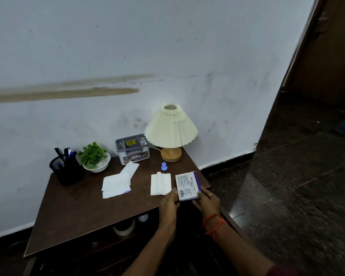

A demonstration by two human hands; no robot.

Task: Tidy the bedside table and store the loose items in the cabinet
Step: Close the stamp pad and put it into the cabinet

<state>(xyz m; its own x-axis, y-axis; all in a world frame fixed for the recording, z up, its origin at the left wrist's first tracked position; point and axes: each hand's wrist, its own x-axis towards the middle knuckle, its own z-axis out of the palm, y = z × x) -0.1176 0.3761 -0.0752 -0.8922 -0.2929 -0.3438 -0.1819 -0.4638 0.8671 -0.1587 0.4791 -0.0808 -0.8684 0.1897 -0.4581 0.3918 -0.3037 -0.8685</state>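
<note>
Dim, cool, even light fills the view, its source out of sight; the lamp (pixel 170 132) shade is pale, with no glow. Shadows are soft on the tabletop (pixel 78 212) and deep in the cabinet (pixel 127 242) below it. Right of the lamp the dark floor (pixel 287 186) carries a pale sheen and smears into blur toward the lower corner. Above the lamp the wall (pixel 127 46) and door frame (pixel 307 46) lean with wide-angle distortion. Print on the box (pixel 187 185) before the lamp is soft.

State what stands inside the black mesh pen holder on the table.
Several dark and blue pens poke above the rim of the black mesh pen holder. Their lower ends and anything at the bottom are hidden.
</note>
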